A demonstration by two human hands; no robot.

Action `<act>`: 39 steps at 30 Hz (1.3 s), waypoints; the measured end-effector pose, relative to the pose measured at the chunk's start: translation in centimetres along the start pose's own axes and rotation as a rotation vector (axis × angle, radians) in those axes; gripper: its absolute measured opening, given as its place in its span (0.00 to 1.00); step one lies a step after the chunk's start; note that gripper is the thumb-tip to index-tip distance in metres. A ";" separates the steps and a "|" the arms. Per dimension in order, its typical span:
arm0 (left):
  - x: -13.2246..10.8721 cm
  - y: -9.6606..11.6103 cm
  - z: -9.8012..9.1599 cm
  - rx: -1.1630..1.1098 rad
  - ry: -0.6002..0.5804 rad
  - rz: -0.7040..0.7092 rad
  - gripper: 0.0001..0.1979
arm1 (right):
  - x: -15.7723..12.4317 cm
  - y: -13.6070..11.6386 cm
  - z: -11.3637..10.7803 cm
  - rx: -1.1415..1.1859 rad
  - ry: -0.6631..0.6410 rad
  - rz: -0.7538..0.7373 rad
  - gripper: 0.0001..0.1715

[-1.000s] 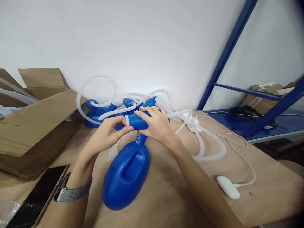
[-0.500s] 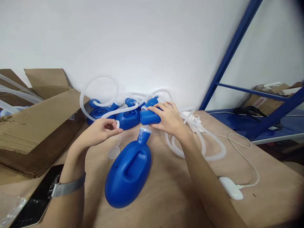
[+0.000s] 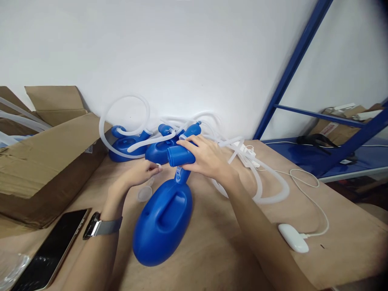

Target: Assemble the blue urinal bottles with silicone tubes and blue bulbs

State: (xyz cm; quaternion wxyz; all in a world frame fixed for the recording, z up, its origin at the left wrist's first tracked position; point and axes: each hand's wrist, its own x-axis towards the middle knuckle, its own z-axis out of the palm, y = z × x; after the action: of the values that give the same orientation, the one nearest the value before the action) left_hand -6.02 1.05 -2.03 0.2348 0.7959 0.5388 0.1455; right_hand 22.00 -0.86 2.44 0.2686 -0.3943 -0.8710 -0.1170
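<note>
A blue plastic bottle (image 3: 163,224) with a moulded handle lies on the table in front of me, its neck (image 3: 181,175) pointing away. My right hand (image 3: 209,159) is closed round a blue cylindrical plastic piece (image 3: 180,155), held just above the neck and hiding its mouth. To the left of the neck, my left hand (image 3: 142,173) pinches a small whitish ring-like part (image 3: 159,166), mostly covered by the fingers. Below that hand is a round translucent cap (image 3: 144,193), which seems joined to the pinched part by a strap.
Blue bottles (image 3: 125,147) with coiled white hoses (image 3: 273,198) lie along the wall. An open cardboard box (image 3: 51,161) stands left, with a phone (image 3: 51,250) before it. At right are a white cabled device (image 3: 293,237), a power strip (image 3: 247,153) and blue shelving (image 3: 291,72).
My left hand has moved right, towards the bottle neck, with the pale part. My right hand has shifted the blue cylindrical piece slightly left and down, covering the neck's mouth.
</note>
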 end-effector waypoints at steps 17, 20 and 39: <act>-3.7 7.0 -2.2 -0.392 0.220 0.095 0.39 | -0.1 -0.7 0.2 -0.053 0.064 0.003 0.40; -3.9 8.9 -1.4 -0.357 0.300 0.148 0.46 | -0.1 -1.4 0.3 0.001 0.165 -0.052 0.36; -3.5 7.1 -2.2 -0.749 0.702 -0.011 0.19 | 0.8 1.0 2.2 1.037 0.039 0.224 0.29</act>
State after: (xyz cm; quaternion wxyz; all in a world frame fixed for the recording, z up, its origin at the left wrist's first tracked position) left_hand -2.82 -3.86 3.69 0.3096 0.5577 0.5002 0.5856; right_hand 21.50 1.27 1.06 0.4552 -0.2980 -0.7619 0.3513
